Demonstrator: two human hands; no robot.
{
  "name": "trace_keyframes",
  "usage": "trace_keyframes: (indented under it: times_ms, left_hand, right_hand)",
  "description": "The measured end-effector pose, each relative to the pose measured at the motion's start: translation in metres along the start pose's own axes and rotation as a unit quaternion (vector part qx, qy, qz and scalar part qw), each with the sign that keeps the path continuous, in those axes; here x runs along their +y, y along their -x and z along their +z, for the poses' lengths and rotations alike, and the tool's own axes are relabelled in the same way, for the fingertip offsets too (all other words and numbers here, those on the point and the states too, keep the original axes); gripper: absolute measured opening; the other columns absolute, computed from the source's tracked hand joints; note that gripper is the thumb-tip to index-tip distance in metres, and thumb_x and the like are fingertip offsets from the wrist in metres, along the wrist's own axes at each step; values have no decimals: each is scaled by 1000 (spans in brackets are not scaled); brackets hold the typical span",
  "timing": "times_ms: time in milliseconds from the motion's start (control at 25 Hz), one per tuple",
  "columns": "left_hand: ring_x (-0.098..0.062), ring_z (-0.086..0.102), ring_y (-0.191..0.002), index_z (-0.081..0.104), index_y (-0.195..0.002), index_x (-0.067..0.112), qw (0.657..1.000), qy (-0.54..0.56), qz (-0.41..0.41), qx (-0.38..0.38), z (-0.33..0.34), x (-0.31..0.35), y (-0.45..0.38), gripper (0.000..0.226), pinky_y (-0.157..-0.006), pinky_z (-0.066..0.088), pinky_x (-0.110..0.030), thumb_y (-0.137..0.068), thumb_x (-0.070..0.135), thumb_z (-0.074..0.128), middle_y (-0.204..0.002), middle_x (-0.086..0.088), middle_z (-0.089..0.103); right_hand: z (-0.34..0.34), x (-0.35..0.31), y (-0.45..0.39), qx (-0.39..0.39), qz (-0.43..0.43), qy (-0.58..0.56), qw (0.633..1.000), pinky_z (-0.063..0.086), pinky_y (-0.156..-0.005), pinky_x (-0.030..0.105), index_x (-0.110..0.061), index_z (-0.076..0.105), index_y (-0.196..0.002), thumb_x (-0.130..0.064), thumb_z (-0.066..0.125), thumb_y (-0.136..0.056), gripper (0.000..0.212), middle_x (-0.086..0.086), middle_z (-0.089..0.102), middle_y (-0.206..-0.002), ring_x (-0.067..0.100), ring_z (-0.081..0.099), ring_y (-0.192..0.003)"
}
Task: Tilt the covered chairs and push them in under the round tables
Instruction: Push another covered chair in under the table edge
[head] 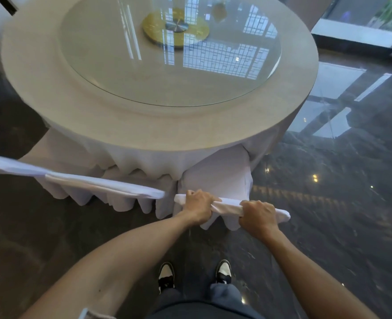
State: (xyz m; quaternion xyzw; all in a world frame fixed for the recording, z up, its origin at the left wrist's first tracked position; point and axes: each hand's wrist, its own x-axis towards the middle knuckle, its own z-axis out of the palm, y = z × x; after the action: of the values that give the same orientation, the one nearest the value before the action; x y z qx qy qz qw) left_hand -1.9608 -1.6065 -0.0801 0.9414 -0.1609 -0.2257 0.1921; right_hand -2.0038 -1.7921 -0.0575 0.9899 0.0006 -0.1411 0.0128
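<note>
Chair in hand: covered chair (pixel 215 178), draped in white cloth, is seen at about 6 o'clock of the round table's rim; its seat is tucked partly beneath the tablecloth skirt, and its top rail lies nearest the person, tilted down to the right.
Chair cover: white fabric is bunched along the top rail between and under the hands, and scalloped folds are seen hanging below the rail.
Left hand: left hand (pixel 198 207) is curled tightly over the top rail near its left end; the fingers are wrapped round rail and cloth, and no gap is seen.
Right hand: right hand (pixel 258 215) is curled the same way round the rail toward its right end, at 3 o'clock of the left hand; the knuckles face up, and cloth is gathered in the grip.
Second chair: another covered chair (pixel 75 180) is seen at 9 o'clock of the held one, its white top rail blurred, its right end just beside the held chair's left end.
Round table: round table (pixel 144 125) is covered with a pale cloth whose pleated skirt hangs to the floor.
Glass turntable: glass turntable (pixel 172 65) is set on the tabletop; window reflections are shown in it, and a gold disc (pixel 175 27) with a metal hub is seen at its 12 o'clock part.
Floor: dark polished floor (pixel 340 203) is seen at 3 o'clock of the table.
Feet: black-and-white shoes (pixel 223 271) are seen at 6 o'clock of the hands.
</note>
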Motion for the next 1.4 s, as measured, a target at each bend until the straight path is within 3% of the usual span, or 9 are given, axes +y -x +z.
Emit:
trace_keyframes:
  times_ms: [160, 320, 520, 760, 880, 1080, 1160, 1280, 1400]
  left_hand:
    - [-24, 56, -102, 65, -126, 37, 999, 5, 25, -27, -2, -9, 4, 52, -85, 31, -39, -86, 4, 55, -109, 0, 70]
    - [-28, 58, -107, 59, -131, 43, 996, -27, 56, -59, -10, -15, 2, 57, -92, 40, -40, -85, 9, 52, -116, -1, 67]
    - [-28, 59, -109, 47, -142, 40, 990, -38, 50, -124, -20, -11, 0, 66, -85, 46, -37, -84, 8, 53, -128, -5, 61]
    - [-28, 57, -111, 49, -141, 35, 982, -68, 35, -174, -24, 8, -8, 66, -80, 43, -33, -80, 9, 57, -132, -3, 59]
    - [-28, 58, -104, 56, -133, 32, 984, -59, 19, -170, -24, 15, -6, 60, -79, 46, -36, -78, 9, 59, -126, -4, 62]
    - [-29, 57, -111, 49, -141, 36, 991, -53, -25, -118, -17, 17, 7, 63, -94, 44, -41, -84, 12, 58, -131, -5, 60]
    - [-28, 59, -108, 50, -141, 34, 992, -47, -34, -109, -15, 18, 8, 62, -92, 44, -41, -83, 13, 59, -127, -5, 62]
    - [-24, 60, -94, 56, -133, 30, 991, -29, -49, -122, -17, 26, 9, 56, -81, 48, -38, -80, 16, 64, -114, -5, 66]
    - [-22, 62, -90, 61, -124, 19, 980, -77, -53, -175, -24, 46, 0, 47, -76, 52, -35, -78, 20, 70, -106, -5, 66]
  right_hand:
    - [2, -9, 6, 0, 11, -2, 1000, 53, -67, 33, -18, 70, -92, -32, 62, -78, 21, 3, 74, -82, 24, 69, -69]
    - [1, -16, 9, 1, 36, -27, 999, 42, -63, 31, -21, 69, -89, -26, 59, -73, 19, 1, 73, -85, 24, 66, -74]
    - [5, -16, 11, 31, 30, -109, 993, 50, -74, 33, -30, 71, -106, -21, 63, -71, 37, -7, 73, -97, 19, 65, -90]
    - [0, 5, 2, -31, -38, -119, 992, 46, -62, 30, -31, 67, -96, -25, 66, -70, 27, -6, 71, -86, 17, 62, -77]
    - [-2, 10, 0, -51, -58, -127, 989, 51, -66, 34, -28, 66, -94, -25, 65, -69, 25, -4, 71, -86, 18, 62, -77]
    - [-4, 11, 0, -56, -71, -132, 987, 41, -64, 30, -31, 67, -95, -22, 61, -70, 27, -6, 69, -87, 16, 55, -73]
    - [-3, 12, -2, -59, -69, -141, 986, 39, -62, 28, -34, 66, -91, -23, 61, -70, 24, -6, 69, -85, 15, 56, -71]
    - [2, 19, -5, -89, -74, -179, 977, 50, -65, 29, -34, 68, -97, -32, 67, -74, 23, -8, 70, -87, 13, 61, -74]
    - [-7, 38, -11, -185, -117, -240, 946, 54, -77, 33, -33, 67, -110, -38, 70, -75, 35, -6, 68, -96, 14, 63, -84]
